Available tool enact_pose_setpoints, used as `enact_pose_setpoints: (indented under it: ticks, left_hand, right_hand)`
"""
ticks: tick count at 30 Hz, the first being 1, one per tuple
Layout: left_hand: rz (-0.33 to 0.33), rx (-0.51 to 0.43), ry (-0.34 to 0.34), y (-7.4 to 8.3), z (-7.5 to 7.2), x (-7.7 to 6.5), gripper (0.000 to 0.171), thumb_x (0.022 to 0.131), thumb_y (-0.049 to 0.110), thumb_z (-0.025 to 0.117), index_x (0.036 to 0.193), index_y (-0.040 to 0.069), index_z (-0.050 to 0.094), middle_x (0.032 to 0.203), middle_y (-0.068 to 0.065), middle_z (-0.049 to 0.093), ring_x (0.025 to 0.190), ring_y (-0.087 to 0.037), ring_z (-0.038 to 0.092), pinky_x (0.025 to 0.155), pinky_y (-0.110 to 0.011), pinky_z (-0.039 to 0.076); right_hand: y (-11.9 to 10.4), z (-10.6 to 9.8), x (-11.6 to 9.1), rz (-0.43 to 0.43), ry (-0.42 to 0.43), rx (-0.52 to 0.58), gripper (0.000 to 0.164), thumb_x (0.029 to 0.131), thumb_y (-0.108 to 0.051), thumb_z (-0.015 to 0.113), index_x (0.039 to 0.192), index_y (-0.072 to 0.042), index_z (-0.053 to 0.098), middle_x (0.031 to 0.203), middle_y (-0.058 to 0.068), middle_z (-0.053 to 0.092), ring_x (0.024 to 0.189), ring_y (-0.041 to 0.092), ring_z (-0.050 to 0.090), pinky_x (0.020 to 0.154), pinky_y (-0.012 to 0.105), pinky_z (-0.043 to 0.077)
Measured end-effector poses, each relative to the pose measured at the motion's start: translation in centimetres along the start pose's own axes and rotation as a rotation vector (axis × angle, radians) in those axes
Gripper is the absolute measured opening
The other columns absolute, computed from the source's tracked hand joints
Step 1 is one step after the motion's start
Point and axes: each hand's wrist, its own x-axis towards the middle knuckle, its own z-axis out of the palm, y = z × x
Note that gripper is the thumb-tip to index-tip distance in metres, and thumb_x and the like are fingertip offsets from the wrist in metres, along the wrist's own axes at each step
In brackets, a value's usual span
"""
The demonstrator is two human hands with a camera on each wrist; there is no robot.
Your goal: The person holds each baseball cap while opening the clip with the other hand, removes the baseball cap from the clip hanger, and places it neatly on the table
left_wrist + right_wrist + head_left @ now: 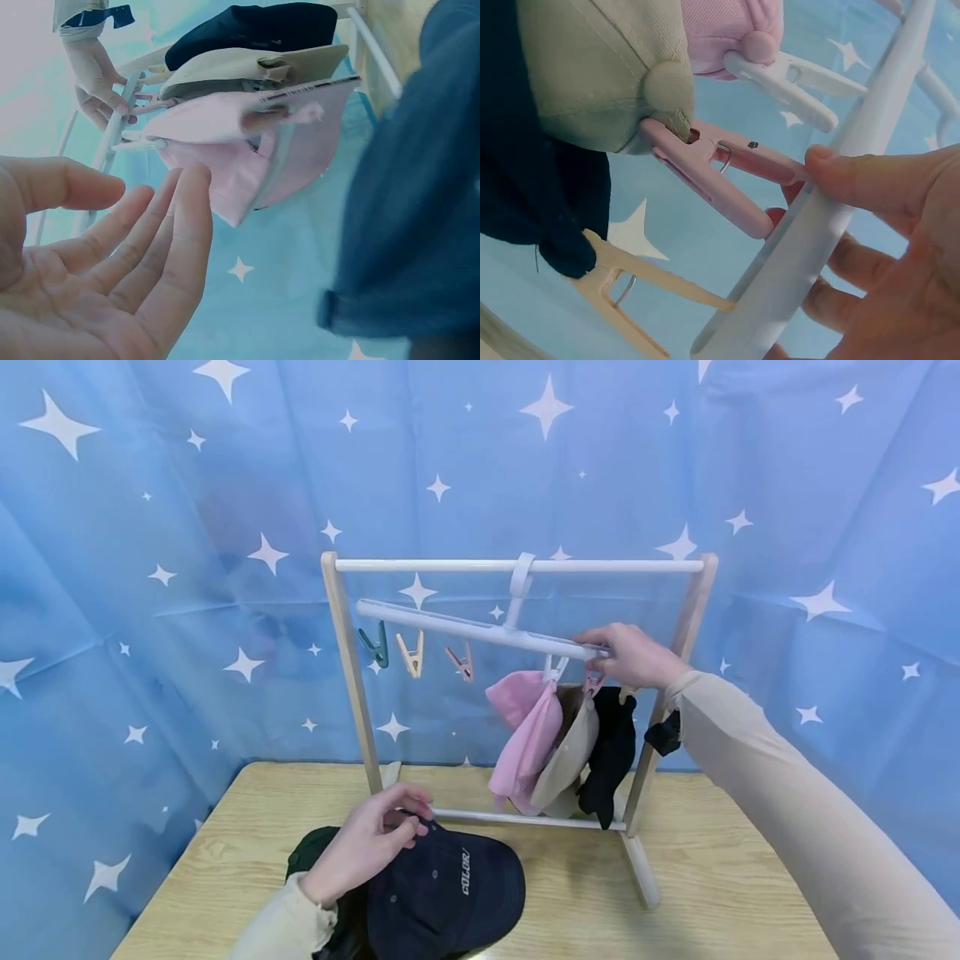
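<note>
My right hand (633, 656) grips the lower right end of a tilted white clip hanger (480, 628), thumb on one side and fingers round the other in the right wrist view. From the hanger's right half hang a pink cap (525, 735), a beige cap (573, 756) and a black cap (611, 752). A white clothespin (787, 86), a pink clothespin (712, 169) and a cream clothespin (622, 289) hold them. My left hand (378, 839), fingers loosely bent and holding nothing, is over a navy cap (450, 885) with white lettering; whether it touches the cap I cannot tell.
A rack with a white top rail (435, 565) and wooden posts stands on the wooden table (225, 843). Green (378, 645), cream (412, 656) and pink (462, 662) clothespins hang from the hanger's left half. A dark green cap (307, 852) lies behind my left hand.
</note>
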Motion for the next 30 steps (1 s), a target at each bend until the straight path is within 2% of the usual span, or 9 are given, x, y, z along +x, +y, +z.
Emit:
enact_pose_setpoints:
  ticks: [3, 7, 10, 17, 20, 22, 27, 30]
  left_hand:
    - [0.04, 0.046, -0.025, 0.7, 0.1, 1.2, 0.027, 0.092, -0.004, 0.053, 0.117, 0.003, 0.059, 0.103, -0.009, 0.065, 0.087, -0.024, 0.066, 0.069, -0.037, 0.055]
    - [0.107, 0.131, -0.06, 1.4, 0.3, 3.0, 0.026, 0.091, -0.002, 0.055, 0.116, 0.003, 0.059, 0.104, -0.008, 0.066, 0.091, -0.027, 0.065, 0.074, -0.033, 0.053]
    - [0.133, 0.167, -0.083, 1.8, 0.7, 4.5, 0.024, 0.091, 0.0, 0.056, 0.114, 0.004, 0.06, 0.105, -0.007, 0.065, 0.096, -0.028, 0.064, 0.08, -0.033, 0.051]
    - [0.104, 0.216, -0.154, 1.9, 2.2, 6.6, 0.024, 0.09, 0.003, 0.059, 0.114, 0.002, 0.06, 0.106, -0.008, 0.064, 0.097, -0.025, 0.063, 0.079, -0.032, 0.051]
    - [0.097, 0.257, -0.16, 1.9, 2.5, 7.5, 0.025, 0.09, 0.004, 0.06, 0.115, 0.002, 0.06, 0.108, -0.009, 0.063, 0.098, -0.027, 0.063, 0.08, -0.033, 0.051]
    - [0.08, 0.273, -0.163, 2.2, 2.6, 8.3, 0.028, 0.09, 0.004, 0.061, 0.117, 0.002, 0.059, 0.112, -0.011, 0.063, 0.102, -0.029, 0.062, 0.081, -0.035, 0.051]
    - [0.029, 0.325, -0.174, 3.5, 3.0, 10.8, 0.036, 0.089, 0.006, 0.062, 0.125, 0.004, 0.057, 0.119, -0.013, 0.061, 0.107, -0.03, 0.061, 0.086, -0.038, 0.05]
    - [0.015, 0.374, -0.201, 4.5, 3.4, 12.4, 0.04, 0.089, 0.01, 0.063, 0.128, 0.005, 0.056, 0.122, -0.013, 0.06, 0.108, -0.028, 0.061, 0.087, -0.037, 0.049]
  right_hand:
    - [-0.2, -0.6, 0.1, 0.0, -0.007, -0.017, 0.041, 0.092, 0.006, 0.057, 0.133, 0.008, 0.052, 0.114, 0.029, 0.062, 0.082, 0.029, 0.067, 0.067, 0.04, 0.048]
    - [-0.2, -1.2, 0.2, -0.018, -0.019, -0.043, 0.04, 0.092, 0.007, 0.057, 0.132, 0.008, 0.054, 0.111, 0.027, 0.064, 0.086, 0.03, 0.065, 0.068, 0.041, 0.046]
    - [-0.1, -1.5, 0.1, -0.02, -0.019, -0.051, 0.039, 0.091, 0.007, 0.057, 0.13, 0.008, 0.055, 0.109, 0.025, 0.065, 0.086, 0.03, 0.064, 0.065, 0.041, 0.047]
    - [0.1, -0.7, -0.6, -0.013, -0.053, -0.047, 0.038, 0.091, 0.008, 0.058, 0.129, 0.01, 0.055, 0.112, 0.027, 0.063, 0.087, 0.029, 0.066, 0.063, 0.036, 0.049]
    - [0.1, -0.5, -0.6, -0.013, -0.049, -0.054, 0.037, 0.091, 0.008, 0.058, 0.128, 0.01, 0.056, 0.111, 0.026, 0.064, 0.087, 0.028, 0.066, 0.06, 0.036, 0.048]
    - [0.1, -0.6, -0.5, -0.019, -0.04, -0.069, 0.037, 0.091, 0.008, 0.058, 0.128, 0.009, 0.057, 0.11, 0.025, 0.065, 0.087, 0.028, 0.066, 0.064, 0.037, 0.05]
    - [0.0, -1.1, -0.2, -0.037, -0.034, -0.096, 0.036, 0.09, 0.009, 0.059, 0.126, 0.009, 0.058, 0.106, 0.023, 0.067, 0.088, 0.028, 0.067, 0.074, 0.043, 0.053]
    - [-0.1, -1.4, -0.2, -0.043, -0.033, -0.099, 0.035, 0.09, 0.009, 0.058, 0.125, 0.009, 0.059, 0.107, 0.023, 0.067, 0.089, 0.029, 0.066, 0.073, 0.042, 0.053]
